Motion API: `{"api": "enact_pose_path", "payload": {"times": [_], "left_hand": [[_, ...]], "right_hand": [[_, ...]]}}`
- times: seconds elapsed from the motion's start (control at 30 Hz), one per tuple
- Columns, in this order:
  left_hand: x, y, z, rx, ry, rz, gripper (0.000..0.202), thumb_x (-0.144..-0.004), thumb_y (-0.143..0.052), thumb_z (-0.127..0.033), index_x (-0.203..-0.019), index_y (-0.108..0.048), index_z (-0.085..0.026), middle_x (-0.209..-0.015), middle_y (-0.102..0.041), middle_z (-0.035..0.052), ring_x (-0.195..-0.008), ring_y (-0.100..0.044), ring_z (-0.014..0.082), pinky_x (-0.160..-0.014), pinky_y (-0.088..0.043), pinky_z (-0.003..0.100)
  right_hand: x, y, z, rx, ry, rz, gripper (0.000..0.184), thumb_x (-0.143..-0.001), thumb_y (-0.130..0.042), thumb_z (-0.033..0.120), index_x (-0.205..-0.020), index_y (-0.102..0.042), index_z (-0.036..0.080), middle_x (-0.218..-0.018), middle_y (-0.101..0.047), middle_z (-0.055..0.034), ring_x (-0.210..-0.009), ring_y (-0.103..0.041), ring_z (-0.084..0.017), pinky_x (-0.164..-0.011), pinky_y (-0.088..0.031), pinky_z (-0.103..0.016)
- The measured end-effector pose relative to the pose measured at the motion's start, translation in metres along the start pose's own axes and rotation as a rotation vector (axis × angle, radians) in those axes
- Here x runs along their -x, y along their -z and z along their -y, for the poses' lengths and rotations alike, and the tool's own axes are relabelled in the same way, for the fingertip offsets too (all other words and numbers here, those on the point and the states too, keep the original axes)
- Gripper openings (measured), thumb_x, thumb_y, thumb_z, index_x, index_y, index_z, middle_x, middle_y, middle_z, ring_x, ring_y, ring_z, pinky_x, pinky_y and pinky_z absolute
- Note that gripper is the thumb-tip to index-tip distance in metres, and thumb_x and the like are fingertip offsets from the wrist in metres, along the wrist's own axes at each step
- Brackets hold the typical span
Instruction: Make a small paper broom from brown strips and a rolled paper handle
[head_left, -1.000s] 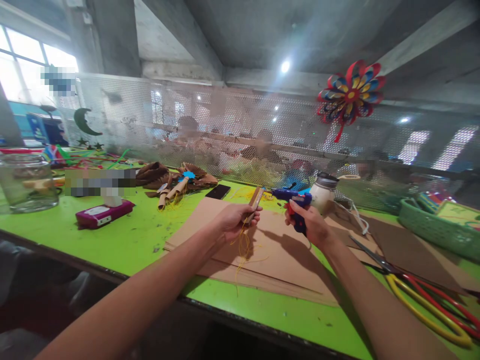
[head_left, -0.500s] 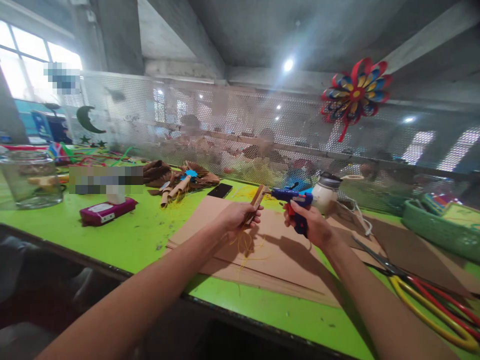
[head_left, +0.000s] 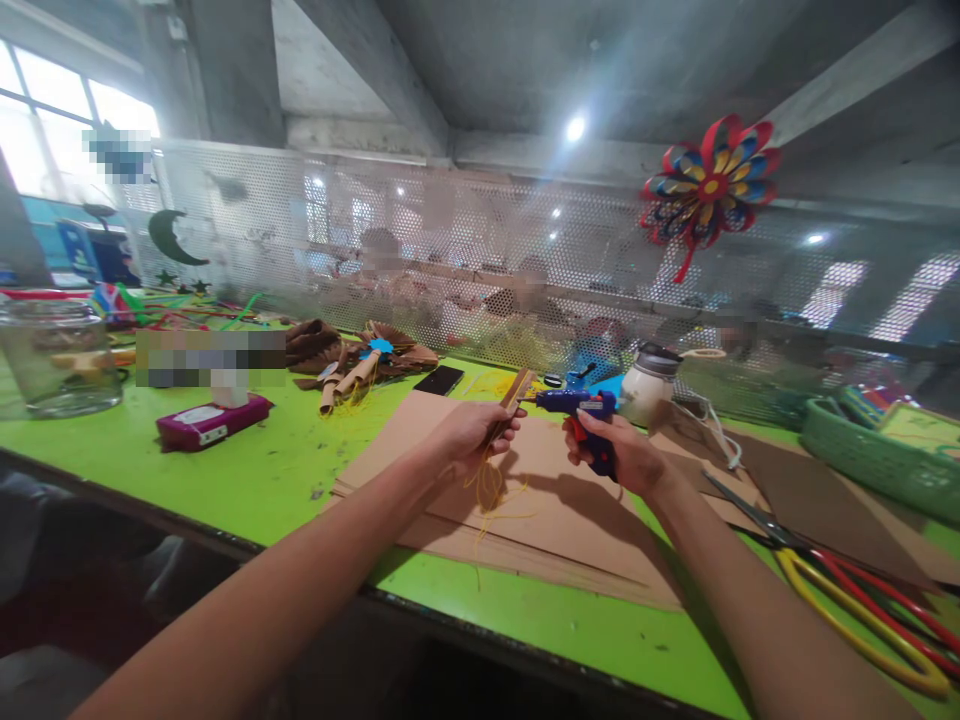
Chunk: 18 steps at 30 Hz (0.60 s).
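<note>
My left hand (head_left: 480, 432) is closed round a narrow folded strip of brown paper (head_left: 517, 392), which points up and away from me. Yellow string (head_left: 491, 488) dangles in loops beneath that hand. In my right hand (head_left: 619, 448) is a blue glue gun (head_left: 581, 402), its nozzle close to the strip's upper part; whether it touches I cannot tell. Both hands are above a stack of brown paper sheets (head_left: 555, 550) on the green table (head_left: 300, 490).
Scissors (head_left: 787, 540) with red and yellow handles lie at right, near a green basket (head_left: 862, 450). Behind the gun stands a white jar (head_left: 651, 385). A phone (head_left: 439, 380), brown paper pieces (head_left: 352, 375), a purple power strip (head_left: 214, 422) and a glass jar (head_left: 64, 365) spread leftward.
The glue gun has shifted slightly left and down, its nozzle now lower along the paper strip. My left hand keeps its hold, almost still.
</note>
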<state>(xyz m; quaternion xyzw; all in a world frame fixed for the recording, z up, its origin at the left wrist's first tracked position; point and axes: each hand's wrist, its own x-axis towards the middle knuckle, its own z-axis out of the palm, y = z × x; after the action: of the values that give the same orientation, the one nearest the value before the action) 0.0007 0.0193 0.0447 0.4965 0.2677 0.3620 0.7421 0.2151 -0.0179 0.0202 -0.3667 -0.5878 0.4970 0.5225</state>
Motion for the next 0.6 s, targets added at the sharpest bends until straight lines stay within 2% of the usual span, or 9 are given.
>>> {"api": "enact_pose_path", "payload": {"times": [0.17,0.43,0.6], "left_hand": [[-0.0025,0.0026,-0.0005,0.054,0.029,0.02,0.014,-0.08,-0.038,-0.005,-0.08,-0.052,-0.006,-0.062,-0.047,0.0021,-0.044,-0.034,0.0027,-0.037,-0.027,0.011],[-0.0023,0.0046,-0.0014,0.094,0.052,0.028,0.02,-0.083,-0.034,-0.005,-0.082,-0.053,-0.003,-0.065,-0.046,0.0041,-0.05,-0.039,0.0039,-0.039,-0.029,0.011],[-0.0029,0.0061,-0.0002,0.11,0.053,0.061,0.019,-0.083,-0.035,-0.005,-0.082,-0.053,-0.003,-0.064,-0.045,0.0029,-0.049,-0.037,0.0037,-0.038,-0.028,0.011]], "right_hand": [[0.0002,-0.0006,-0.0002,0.05,-0.026,0.013,0.027,-0.079,-0.056,0.042,-0.079,-0.06,0.015,-0.062,-0.055,-0.0024,-0.048,-0.042,-0.01,-0.052,-0.041,-0.028],[0.0018,-0.0028,0.0015,0.047,0.003,0.051,0.024,-0.081,-0.055,0.038,-0.075,-0.059,0.014,-0.062,-0.055,-0.0023,-0.05,-0.045,-0.01,-0.052,-0.039,-0.026],[0.0003,0.0005,0.0,0.058,0.003,0.0,0.026,-0.08,-0.055,0.041,-0.078,-0.06,0.015,-0.062,-0.056,-0.0019,-0.05,-0.045,-0.01,-0.051,-0.038,-0.025]]}}
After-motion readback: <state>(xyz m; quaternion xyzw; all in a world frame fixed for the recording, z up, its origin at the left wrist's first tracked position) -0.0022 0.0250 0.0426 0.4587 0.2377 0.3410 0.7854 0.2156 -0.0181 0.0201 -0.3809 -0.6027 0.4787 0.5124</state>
